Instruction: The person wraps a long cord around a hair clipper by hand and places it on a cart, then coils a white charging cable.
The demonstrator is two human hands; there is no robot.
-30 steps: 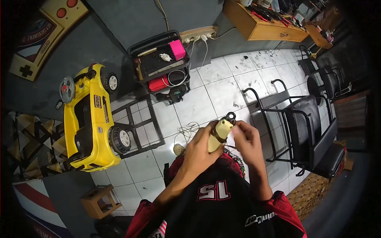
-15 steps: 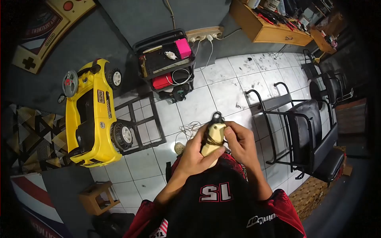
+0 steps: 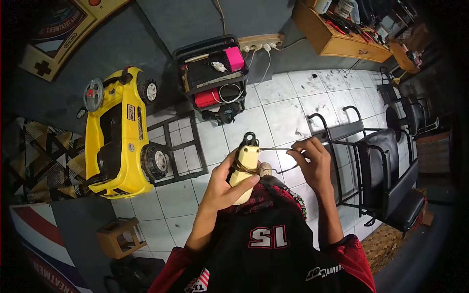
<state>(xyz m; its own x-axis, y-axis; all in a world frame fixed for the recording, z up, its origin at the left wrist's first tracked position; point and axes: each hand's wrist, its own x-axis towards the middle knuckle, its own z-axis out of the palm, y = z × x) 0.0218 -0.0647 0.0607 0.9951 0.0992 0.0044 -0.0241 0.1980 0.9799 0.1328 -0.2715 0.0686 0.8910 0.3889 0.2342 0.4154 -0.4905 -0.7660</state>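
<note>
My left hand is wrapped round a cream and black handheld device that looks like a hair clipper, with a black ring at its far end. Several turns of thin dark cord are wound about its middle. To the right, my right hand pinches a length of this cord, drawn out from the device in a loop. Part of the device's underside is hidden by my left palm and fingers.
A yellow toy car stands left on a black metal frame. Ahead are a black trolley and a power strip. A wooden drawer unit holds tools. Black chairs stand right, a wooden stool lower left.
My right hand has moved away from the device to the right, pulling out a loop of cord. The device, in my left hand, has shifted slightly left in view.
</note>
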